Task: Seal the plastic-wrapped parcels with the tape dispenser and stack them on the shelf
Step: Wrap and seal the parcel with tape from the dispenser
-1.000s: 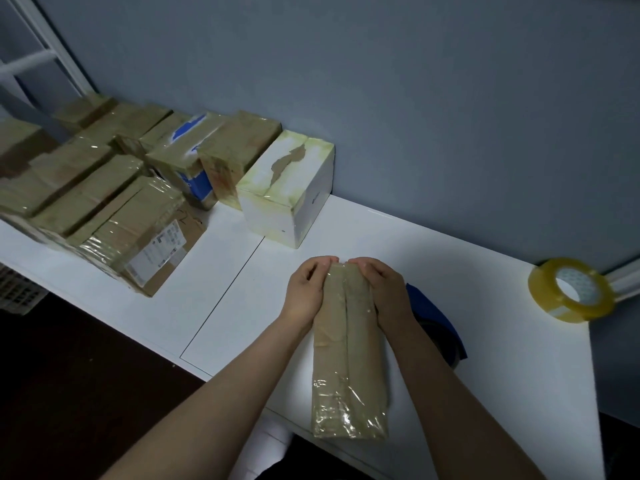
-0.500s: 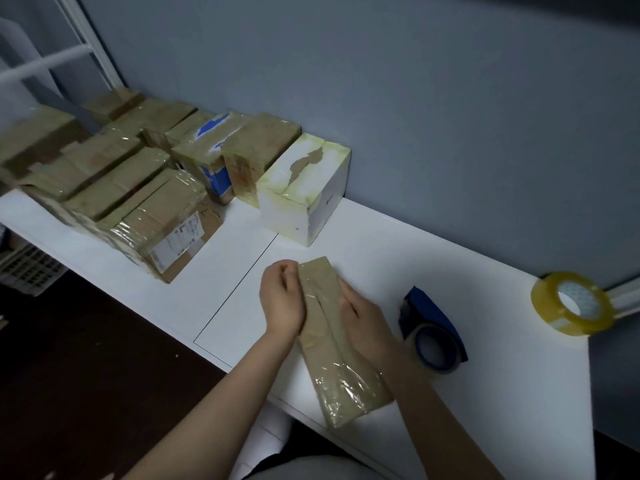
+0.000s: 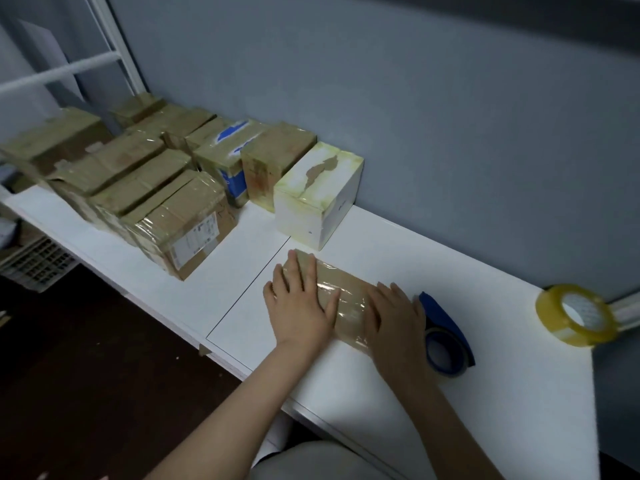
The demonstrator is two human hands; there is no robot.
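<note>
On the near half of the white tabletop point(image 3: 485, 375), the left hand point(image 3: 301, 306) lies flat with fingers straight and spread, its palm bearing down on the far-left end of a slim parcel point(image 3: 346, 294). The right hand point(image 3: 398, 320) is flattened in the same way over the near-right end, and neither hand grips anything. The paired palms probably smooth the wrapping and keep the parcel from skating on the slick laminate. The parcel is a long, low slab of brown card lying flat and diagonal on the tabletop, and its clear film is wrinkled and catches the light. Just right of the right hand sits the tape dispenser point(image 3: 446, 327), blue, with a curved hood over a dark roll. It is placed within easy reach of that hand, though contact with the wrist cannot be judged. Well apart, at the far-right corner, a loose tape roll point(image 3: 575, 315) of yellowish translucent film stands tilted. Beyond the parcel a white box point(image 3: 318, 199) stands against the grey wall point(image 3: 415, 98), its top banded with yellowed tape and scarred by a torn patch. Leftward, brown cartons point(image 3: 173, 188) glossy with tape are packed side by side, presumably the finished lot, and the nearest carries a printed label. A white metal frame point(image 3: 114, 57) rises at far left.
</note>
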